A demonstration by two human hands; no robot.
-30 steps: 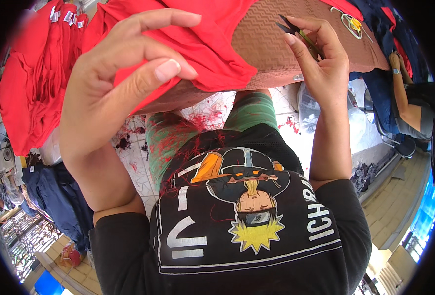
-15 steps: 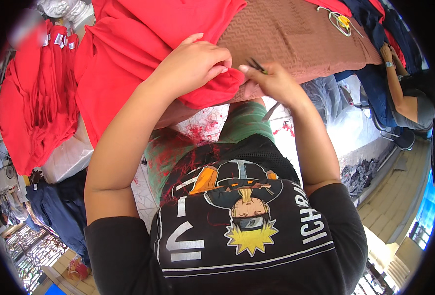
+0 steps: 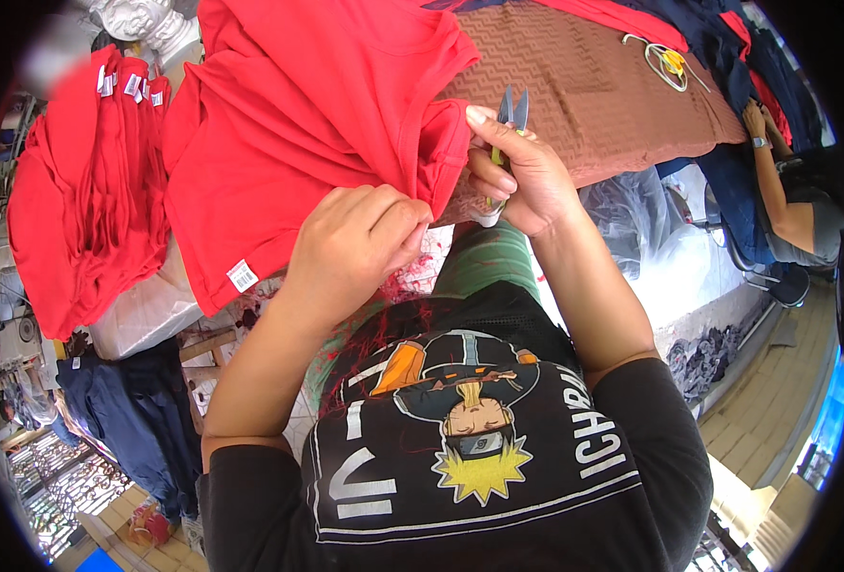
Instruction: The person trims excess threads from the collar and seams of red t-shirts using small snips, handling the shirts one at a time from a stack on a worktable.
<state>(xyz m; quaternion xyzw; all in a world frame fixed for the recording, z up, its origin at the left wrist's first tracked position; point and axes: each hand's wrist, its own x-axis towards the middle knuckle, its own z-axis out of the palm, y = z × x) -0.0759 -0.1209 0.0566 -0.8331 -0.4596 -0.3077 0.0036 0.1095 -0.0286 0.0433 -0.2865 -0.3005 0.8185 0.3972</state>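
Observation:
A red garment lies spread over the near edge of the padded brown table, with a white tag showing at its lower left. My left hand is closed on the garment's near edge, its fingertips curled out of sight. In my right hand are small thread snips, held in the palm with the two blades pointing up and apart. The right thumb and fingers reach the opening of the garment's sleeve or hem, which stands up between my hands.
At left hangs a stack of red garments with tags, above dark blue cloth. A white cord with a yellow piece lies on the brown tabletop. Another person works at far right. Red thread scraps cling to my lap.
My left hand has come down toward me along the garment. The right hand has turned so the snips point upward. The garment's edge is now raised and its white tag shows.

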